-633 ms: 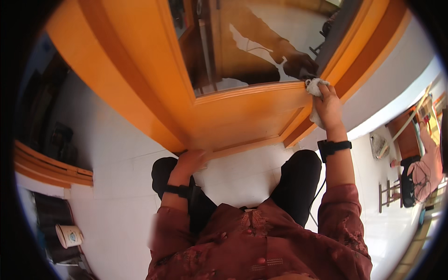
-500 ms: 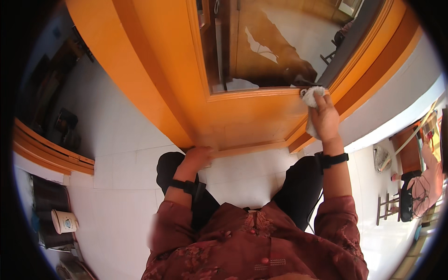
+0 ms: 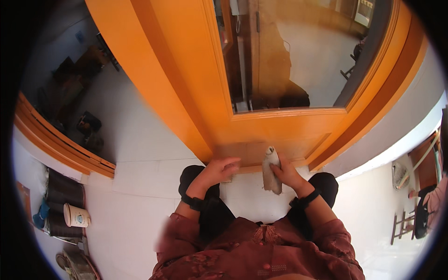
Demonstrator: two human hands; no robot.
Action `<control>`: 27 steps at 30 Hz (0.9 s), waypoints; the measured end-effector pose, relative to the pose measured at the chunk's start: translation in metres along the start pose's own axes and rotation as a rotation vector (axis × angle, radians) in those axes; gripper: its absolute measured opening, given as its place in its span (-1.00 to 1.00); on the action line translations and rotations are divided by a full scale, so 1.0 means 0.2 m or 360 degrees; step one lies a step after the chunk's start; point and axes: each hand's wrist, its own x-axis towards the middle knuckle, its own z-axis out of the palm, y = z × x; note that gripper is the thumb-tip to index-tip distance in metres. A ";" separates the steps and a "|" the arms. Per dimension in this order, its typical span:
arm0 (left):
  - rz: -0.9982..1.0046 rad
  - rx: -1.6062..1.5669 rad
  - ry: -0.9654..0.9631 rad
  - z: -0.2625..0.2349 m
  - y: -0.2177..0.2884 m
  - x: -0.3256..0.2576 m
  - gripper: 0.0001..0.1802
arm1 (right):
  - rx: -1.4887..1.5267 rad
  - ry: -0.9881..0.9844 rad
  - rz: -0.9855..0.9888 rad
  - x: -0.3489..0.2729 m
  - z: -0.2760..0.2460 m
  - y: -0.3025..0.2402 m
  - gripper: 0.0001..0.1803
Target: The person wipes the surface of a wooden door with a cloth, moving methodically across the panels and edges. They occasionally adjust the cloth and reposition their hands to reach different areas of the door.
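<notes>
Cloth [image 3: 270, 176], greyish-white, bunched into a soft roll, upright in right hand [image 3: 289, 175]; thumb and fingers gripping its right side. Left hand [image 3: 215, 172] holds nothing, fingers loosely extended toward the cloth, apart from it. Both hands in front of the lower part of orange wooden door with large glass pane [image 3: 322, 70], above white tiled floor [image 3: 140, 192]. Black wristband [image 3: 193, 202] on left wrist, another on right. Left side: white round bucket [image 3: 74, 216].

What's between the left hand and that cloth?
In the head view, just a gap separates the left hand from the cloth; the orange door and pale floor show behind.
</notes>
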 end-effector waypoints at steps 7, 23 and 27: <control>-0.0357 -0.0293 0.0255 0.37 -0.10 -0.01 -0.26 | 0.0405 -0.0285 0.0216 -0.01 0.16 0.18 -0.49; 0.0240 0.0000 0.0830 0.06 0.77 -0.10 -0.40 | 0.0681 -0.0447 0.0277 -0.08 0.02 0.12 -0.45; 0.1184 0.1807 0.1515 -0.50 1.50 -0.17 -0.18 | 0.0615 -0.0417 0.0370 -0.08 -0.01 0.15 -0.47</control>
